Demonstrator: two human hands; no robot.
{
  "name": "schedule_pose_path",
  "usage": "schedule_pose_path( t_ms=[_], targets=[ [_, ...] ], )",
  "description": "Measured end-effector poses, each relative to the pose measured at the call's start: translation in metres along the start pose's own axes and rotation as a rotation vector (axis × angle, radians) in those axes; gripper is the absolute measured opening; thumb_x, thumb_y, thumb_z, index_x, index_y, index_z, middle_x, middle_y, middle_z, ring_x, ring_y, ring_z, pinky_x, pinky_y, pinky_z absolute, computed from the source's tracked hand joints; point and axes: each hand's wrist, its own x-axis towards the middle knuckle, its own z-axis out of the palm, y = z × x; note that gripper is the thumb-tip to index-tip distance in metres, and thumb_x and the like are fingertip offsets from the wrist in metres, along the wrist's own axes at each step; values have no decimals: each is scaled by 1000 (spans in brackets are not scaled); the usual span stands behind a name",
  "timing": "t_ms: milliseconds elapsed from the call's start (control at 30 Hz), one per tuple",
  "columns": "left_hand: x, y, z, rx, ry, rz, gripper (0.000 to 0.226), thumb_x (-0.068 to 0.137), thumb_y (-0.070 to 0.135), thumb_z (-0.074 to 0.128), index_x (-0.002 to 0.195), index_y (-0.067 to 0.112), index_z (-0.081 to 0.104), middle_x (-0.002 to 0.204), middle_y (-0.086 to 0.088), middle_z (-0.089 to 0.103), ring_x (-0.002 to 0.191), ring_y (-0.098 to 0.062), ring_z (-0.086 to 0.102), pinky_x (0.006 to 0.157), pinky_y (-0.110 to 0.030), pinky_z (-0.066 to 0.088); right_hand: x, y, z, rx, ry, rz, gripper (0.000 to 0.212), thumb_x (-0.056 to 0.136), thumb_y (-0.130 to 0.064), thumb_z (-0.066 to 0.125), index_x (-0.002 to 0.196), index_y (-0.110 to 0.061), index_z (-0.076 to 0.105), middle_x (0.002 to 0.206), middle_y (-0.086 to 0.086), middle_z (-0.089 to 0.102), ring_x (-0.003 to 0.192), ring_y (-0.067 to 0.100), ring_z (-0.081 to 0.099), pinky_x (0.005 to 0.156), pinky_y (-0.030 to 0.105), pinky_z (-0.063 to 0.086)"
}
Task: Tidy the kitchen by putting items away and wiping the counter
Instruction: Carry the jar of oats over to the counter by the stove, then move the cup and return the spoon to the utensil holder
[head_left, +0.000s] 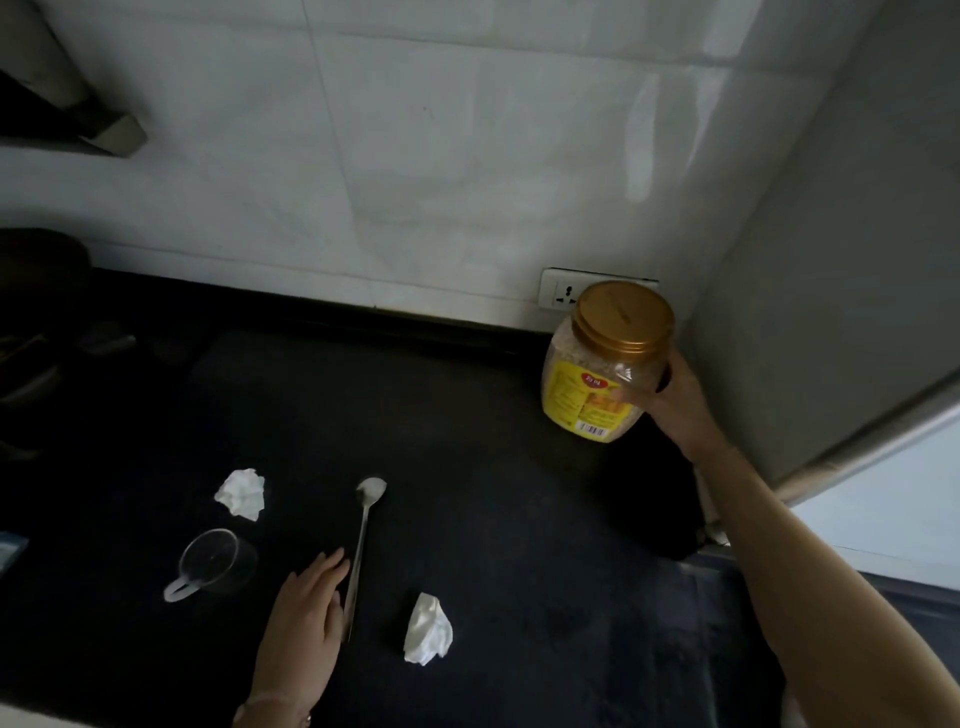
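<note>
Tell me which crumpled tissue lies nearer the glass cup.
The far tissue, just beyond the glass cup; the other tissue lies right of the spoon.

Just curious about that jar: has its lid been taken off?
No, the gold lid sits screwed on top of the jar, which the right hand grips at the side.

On the black stone counter (467, 467): long metal spoon (363, 540) in the middle, crumpled white tissue (241, 492) to its left, clear plastic cup (213, 564) in front of that tissue, second crumpled white tissue (427, 630) right of the spoon. Far right, near the white wall socket (558, 295), clear plastic jar with gold lid (605, 364).
</note>
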Motion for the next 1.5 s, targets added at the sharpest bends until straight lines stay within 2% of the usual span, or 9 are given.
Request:
schedule_pose_path(
  t_ms=[133, 300, 500, 733, 900, 1033, 1167, 1367, 1500],
  targets=[
    [0, 1, 1, -5, 1, -11, 38, 85, -2, 52, 122, 9, 57, 135, -1, 54, 131, -18, 42, 113, -37, 20, 6, 8, -6, -49, 63, 9, 76, 76, -3, 73, 142, -10, 37, 134, 7, 54, 119, 17, 54, 103, 39, 44],
    [-1, 2, 1, -6, -2, -12, 38, 85, 0, 52, 122, 10, 57, 135, 0, 53, 132, -17, 41, 112, -36, 19, 9, 21, -5, -58, 100, 13, 77, 82, -5, 67, 147, -19, 29, 145, 5, 46, 132, 21, 44, 109, 47, 38],
    [-2, 1, 1, -27, 7, 0, 39, 86, 2, 52, 124, 11, 55, 138, 1, 50, 133, -15, 38, 114, -34, 17, 4, 24, 3, -70, 142, 48, 71, 85, -5, 62, 145, -23, 31, 141, 0, 50, 128, 17, 47, 107, 42, 39],
    [-3, 2, -4, -58, 17, -5, 41, 89, 8, 47, 129, 16, 50, 142, 4, 46, 135, -12, 36, 117, -33, 16, -50, 17, 26, -112, 260, 241, 39, 88, -18, 58, 127, -16, 54, 107, -3, 63, 99, 17, 59, 91, 38, 49],
    [-6, 8, -15, -23, -18, -6, 45, 92, 15, 43, 137, 20, 39, 149, 6, 34, 140, -9, 24, 119, -32, 13, -115, 37, 73, -71, 50, 389, 22, 88, -7, 55, 105, -12, 67, 84, 3, 69, 88, 23, 64, 82, 40, 50],
    [-6, 12, -29, -34, -96, 24, 44, 95, 17, 37, 139, 19, 35, 151, 4, 31, 141, -11, 23, 118, -29, 14, -156, 35, 118, -102, -86, 387, 22, 89, -5, 52, 102, -14, 67, 86, 1, 70, 85, 19, 65, 83, 35, 51],
    [-25, 10, -57, -258, -113, -31, 39, 94, 17, 42, 132, 22, 44, 137, 7, 49, 127, -8, 44, 110, -27, 36, -187, 16, 157, -161, -145, 330, 30, 86, -5, 53, 86, -33, 65, 85, -2, 72, 83, 15, 66, 77, 32, 51],
    [-59, -45, -90, -643, 112, -215, 27, 88, 6, 53, 107, 25, 59, 111, 5, 63, 105, -7, 58, 87, -20, 48, -216, -14, 215, -238, -164, 329, 19, 88, -14, 57, 91, -30, 66, 85, -9, 69, 79, 3, 63, 59, 10, 46],
    [-44, -85, -111, -769, 236, -311, 25, 86, 2, 55, 102, 22, 56, 107, 2, 60, 94, -4, 57, 86, -29, 51, -207, -27, 262, -310, -131, 383, 20, 88, -20, 58, 105, -22, 67, 88, -7, 66, 92, 12, 61, 77, 23, 45]
  ],
)
